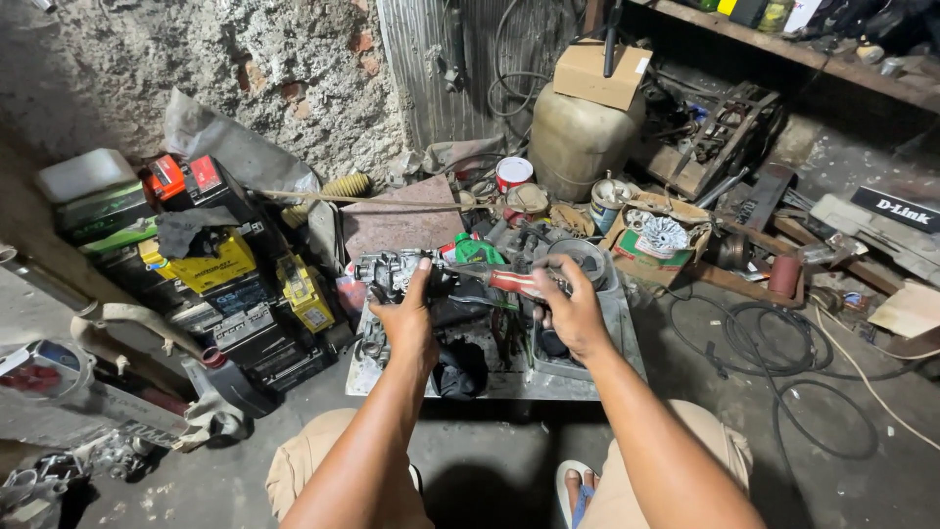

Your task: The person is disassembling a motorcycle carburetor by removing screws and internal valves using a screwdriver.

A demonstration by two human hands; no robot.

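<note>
My left hand (406, 318) grips a grimy metal engine part (384, 271) over a shallow metal tray (619, 338) on the floor. My right hand (568, 309) is closed around the red handle of a screwdriver (509, 281), whose shaft points left toward the metal part. A black rag (460, 367) and small dark parts lie in the tray below both hands. My knees, in tan shorts, frame the tray's near edge.
Stacked vehicle batteries (211, 269) stand to the left. Behind the tray are a beige jerrycan (578, 137) with a cardboard box (599, 71) on top, cans and a box of parts (658, 240). Black cables (774, 343) coil on the floor at right.
</note>
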